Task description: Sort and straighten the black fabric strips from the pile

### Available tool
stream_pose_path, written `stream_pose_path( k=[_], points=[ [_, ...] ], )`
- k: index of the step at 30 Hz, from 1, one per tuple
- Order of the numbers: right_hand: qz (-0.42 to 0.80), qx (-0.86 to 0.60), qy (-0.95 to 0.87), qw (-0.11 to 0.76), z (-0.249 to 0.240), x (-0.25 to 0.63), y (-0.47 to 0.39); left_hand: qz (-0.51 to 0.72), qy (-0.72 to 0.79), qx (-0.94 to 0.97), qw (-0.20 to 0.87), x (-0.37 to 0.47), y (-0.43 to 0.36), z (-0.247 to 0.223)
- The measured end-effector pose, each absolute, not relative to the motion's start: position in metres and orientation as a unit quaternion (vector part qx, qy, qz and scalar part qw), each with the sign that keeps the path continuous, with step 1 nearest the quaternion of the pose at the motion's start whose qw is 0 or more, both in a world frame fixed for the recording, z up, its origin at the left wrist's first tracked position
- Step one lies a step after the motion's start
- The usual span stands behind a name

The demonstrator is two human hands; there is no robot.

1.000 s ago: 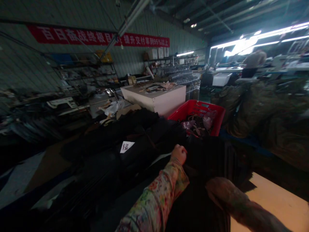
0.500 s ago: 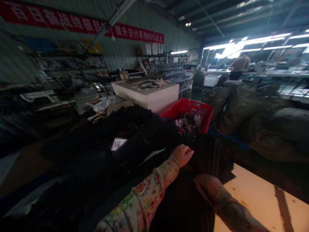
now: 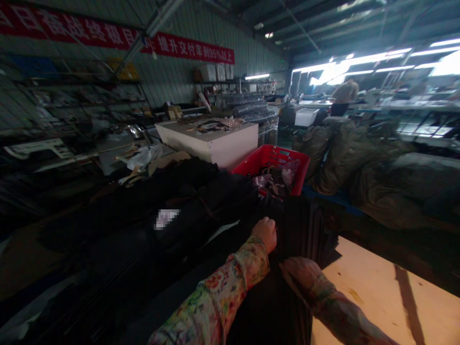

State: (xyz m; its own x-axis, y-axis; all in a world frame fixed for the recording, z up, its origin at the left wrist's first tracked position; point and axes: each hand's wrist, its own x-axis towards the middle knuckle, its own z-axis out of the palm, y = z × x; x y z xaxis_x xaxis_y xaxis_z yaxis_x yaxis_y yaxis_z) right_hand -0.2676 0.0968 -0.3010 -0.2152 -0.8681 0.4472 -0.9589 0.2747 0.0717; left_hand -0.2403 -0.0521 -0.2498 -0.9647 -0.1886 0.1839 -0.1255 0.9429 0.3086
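Here the left hand [image 3: 265, 233] is balled into a fist around the top edge of a black pleated fabric [image 3: 302, 225], which lies draped over the near corner of the desk [image 3: 377, 297], between the dark pile on the left and the bare pale wood on the right. The right hand [image 3: 300, 270] rests on the same cloth just below and to the right of the left; it is blurred and in shadow, so whether its fingers are curled or spread I cannot tell. Both arms wear flowered sleeves [image 3: 230, 292].

The work in hand looks like gripping and gathering the piece at its edge. Any further handling would call for a firm hold across the folds, since pleats of this kind tend to slide and fan out.

The fabric is matt black, thin, and ridged in narrow straight pleats that run away from the person. To the left sit stacks of black cloth [image 3: 161, 211], soft and lumpy (one carries a small pale label [image 3: 166, 218]). Behind the pleated piece stands a red plastic crate [image 3: 276, 160] with a perforated wall, holding scraps and clear bags. Beyond it is a white box-shaped cabinet [image 3: 215, 141], and to the right are heaps of olive-drab textile [image 3: 359, 163], heavy and rumpled. The desk top is smooth, light plywood.
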Motion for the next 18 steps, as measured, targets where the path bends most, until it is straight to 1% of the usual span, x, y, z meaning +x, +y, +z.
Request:
stream_pose_path(
  k=[4,11,13,16,18],
  points=[
    [0.112,0.591,-0.766,0.226,-0.305,-0.263,0.095,-0.165,-0.975,0.100,0.109,-0.246,-0.060,-0.260],
    [0.102,0.609,-0.766,0.178,-0.311,-0.261,0.094,-0.185,-0.972,0.103,0.104,-0.247,-0.058,-0.263],
    [0.127,0.612,-0.759,0.183,-0.316,-0.263,0.100,-0.195,-0.971,0.101,0.095,-0.245,-0.059,-0.259],
    [0.207,0.606,-0.743,0.196,-0.333,-0.265,0.118,-0.210,-0.971,0.077,0.079,-0.229,-0.070,-0.253],
    [0.256,0.574,-0.761,0.161,-0.345,-0.261,0.135,-0.215,-0.971,0.078,0.066,-0.206,-0.091,-0.254]
  ],
)
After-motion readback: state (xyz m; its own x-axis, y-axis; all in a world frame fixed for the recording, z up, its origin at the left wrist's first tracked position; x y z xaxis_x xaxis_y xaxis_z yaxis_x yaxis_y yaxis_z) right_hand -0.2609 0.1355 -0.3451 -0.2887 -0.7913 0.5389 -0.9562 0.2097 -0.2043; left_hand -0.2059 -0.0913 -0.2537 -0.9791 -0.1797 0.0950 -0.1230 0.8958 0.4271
